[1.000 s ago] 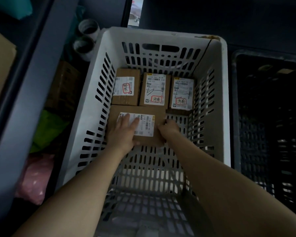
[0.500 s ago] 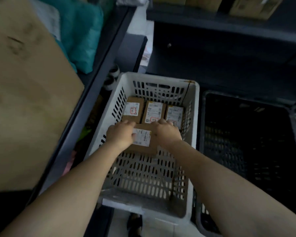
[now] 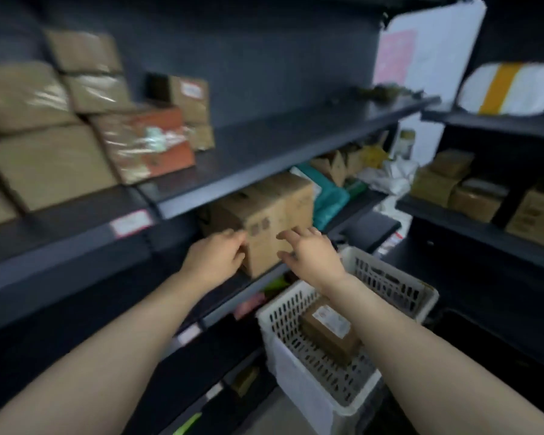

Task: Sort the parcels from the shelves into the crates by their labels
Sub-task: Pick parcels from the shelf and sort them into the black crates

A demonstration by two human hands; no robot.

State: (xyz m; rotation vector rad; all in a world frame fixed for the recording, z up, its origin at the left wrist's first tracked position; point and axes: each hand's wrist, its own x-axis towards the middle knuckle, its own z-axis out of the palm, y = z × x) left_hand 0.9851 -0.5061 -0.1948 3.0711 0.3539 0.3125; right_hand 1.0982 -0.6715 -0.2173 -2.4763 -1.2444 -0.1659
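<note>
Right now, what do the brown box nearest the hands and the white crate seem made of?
Brown box: likely corrugated cardboard, matte tan, with folded edges and printed marks. White crate: looks like moulded plastic, smooth, with slotted walls.

Left hand point(image 3: 215, 258) and spread right hand point(image 3: 312, 253) at a brown cardboard box point(image 3: 274, 211) on a dark shelf point(image 3: 214, 312), white slatted plastic crate point(image 3: 299, 384) below

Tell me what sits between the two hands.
Head view: the near corner of the cardboard box sits between left hand and right hand; contact is too blurred to judge.
</note>
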